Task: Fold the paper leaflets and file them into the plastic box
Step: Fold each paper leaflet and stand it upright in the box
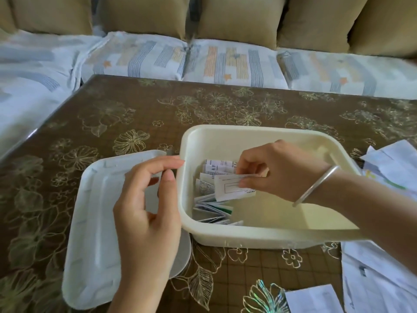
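Folded leaflet is pinched between the thumb and fingertips of my right hand. It is held inside the box over its left half and not yet released. Under it, the filed leaflets stand on edge in a row along the left wall, and the row takes up only that side. Left hand is loose with fingers gently curved, holding nothing. It hangs over the lid with the index tip at the box's left rim; contact cannot be told. Lid lies flat on the table, just left of the box. Loose sheets lie unfolded in a heap at the right, near and far of my forearm. Judgement: partway. This leaflet is folded and its filing is in hand. The heap remains to fold and file, and the lid is still off.
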Tool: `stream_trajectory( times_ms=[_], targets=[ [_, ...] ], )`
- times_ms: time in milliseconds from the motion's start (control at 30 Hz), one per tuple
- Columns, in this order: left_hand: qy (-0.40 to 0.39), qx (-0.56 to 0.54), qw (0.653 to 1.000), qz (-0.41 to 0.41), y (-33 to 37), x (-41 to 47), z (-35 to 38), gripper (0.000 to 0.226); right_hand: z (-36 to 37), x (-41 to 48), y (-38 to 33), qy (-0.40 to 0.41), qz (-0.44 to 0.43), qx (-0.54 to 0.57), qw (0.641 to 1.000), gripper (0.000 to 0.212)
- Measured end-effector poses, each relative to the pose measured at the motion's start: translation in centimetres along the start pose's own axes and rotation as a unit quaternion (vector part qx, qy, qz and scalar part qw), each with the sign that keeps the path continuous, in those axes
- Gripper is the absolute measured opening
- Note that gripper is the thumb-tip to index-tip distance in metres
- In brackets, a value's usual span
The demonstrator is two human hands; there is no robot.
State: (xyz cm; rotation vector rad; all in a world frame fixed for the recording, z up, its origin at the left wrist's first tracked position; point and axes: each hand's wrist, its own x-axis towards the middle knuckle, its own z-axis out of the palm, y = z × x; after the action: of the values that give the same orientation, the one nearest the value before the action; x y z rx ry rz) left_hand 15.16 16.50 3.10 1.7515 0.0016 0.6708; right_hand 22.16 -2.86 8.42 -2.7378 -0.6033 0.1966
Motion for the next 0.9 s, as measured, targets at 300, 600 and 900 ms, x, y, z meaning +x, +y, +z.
stream_trajectory(
  times_ms=[300, 600, 900],
  targets=[
    [-0.306, 0.301, 0.888, 0.165, 8.3, 6.4, 0.7, 0.030, -1.1, -1.6, 0.8, 0.021, 0.037, -0.058, 0.997, 0.011],
    [-0.560, 0.425, 0.709, 0.046, 6.9, 8.4, 4.0, 0.043, -1.7, -3.6, 0.8, 0.027, 0.061, -0.026, 0.997, 0.024],
    [-0.532, 0.507, 0.672, 0.096, 5.7, 7.0, 4.7, 0.038, -2.5, -3.2, 1.6, 0.026, 0.065, 0.014, 0.997, 0.011]
  ],
)
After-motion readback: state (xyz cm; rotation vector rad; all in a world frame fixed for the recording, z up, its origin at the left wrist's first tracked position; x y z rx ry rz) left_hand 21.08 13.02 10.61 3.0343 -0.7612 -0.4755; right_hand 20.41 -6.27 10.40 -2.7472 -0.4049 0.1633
